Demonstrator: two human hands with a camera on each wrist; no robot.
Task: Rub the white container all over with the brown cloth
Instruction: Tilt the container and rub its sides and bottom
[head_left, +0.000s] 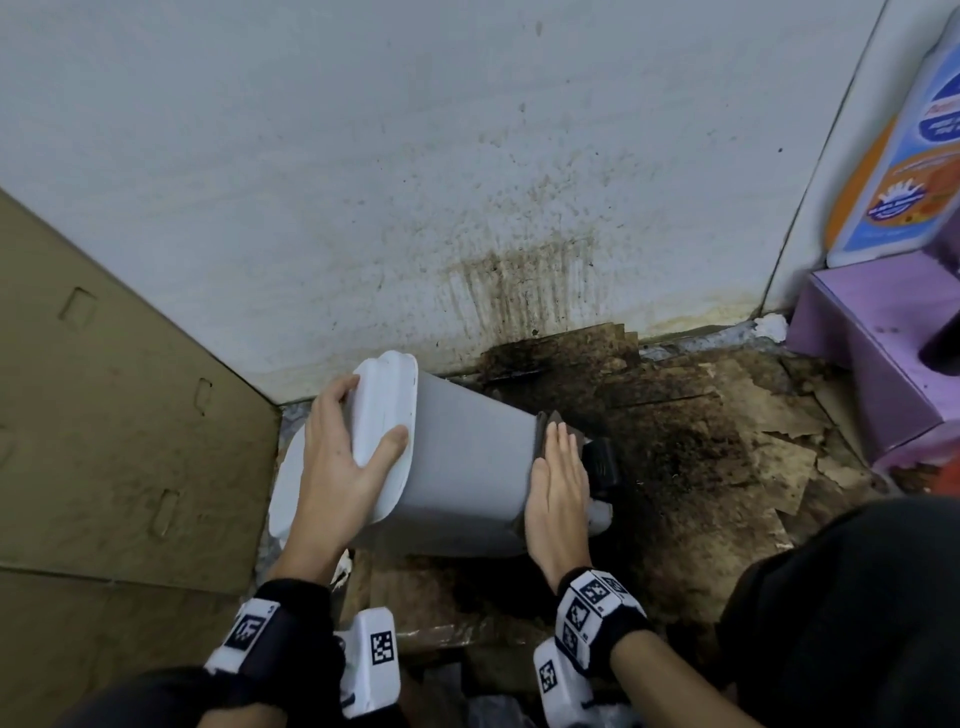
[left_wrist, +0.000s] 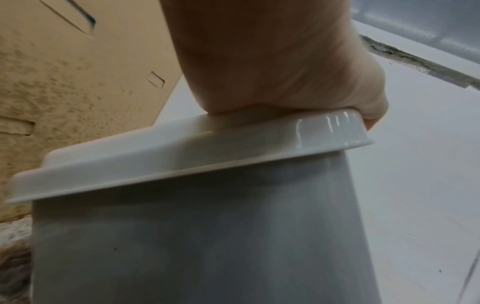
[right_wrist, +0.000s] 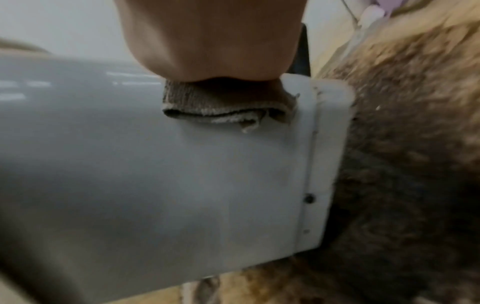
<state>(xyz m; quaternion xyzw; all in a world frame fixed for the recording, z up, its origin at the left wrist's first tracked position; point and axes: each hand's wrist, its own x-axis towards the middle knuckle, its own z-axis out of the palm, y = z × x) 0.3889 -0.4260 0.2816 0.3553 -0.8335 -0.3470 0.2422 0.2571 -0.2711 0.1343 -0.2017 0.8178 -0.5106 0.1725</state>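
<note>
Fingers (head_left: 558, 441) of the right hand (head_left: 558, 499) lie flat, pressing the brown cloth (right_wrist: 223, 107) on the white container (head_left: 467, 467)'s base end. Its long axis runs ten to four o'clock across the dirty floor (head_left: 701, 447); the left hand (head_left: 337, 467) grips its lid (head_left: 382, 415) at ten.

Left hand (head_left: 340, 457) curled in a grip — right hand (head_left: 558, 486) flat, fingers straight.

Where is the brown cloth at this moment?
The brown cloth lies folded under the flat right hand, pressed on the side of the tilted white container near its base; the head view shows only its dark edge.
</note>
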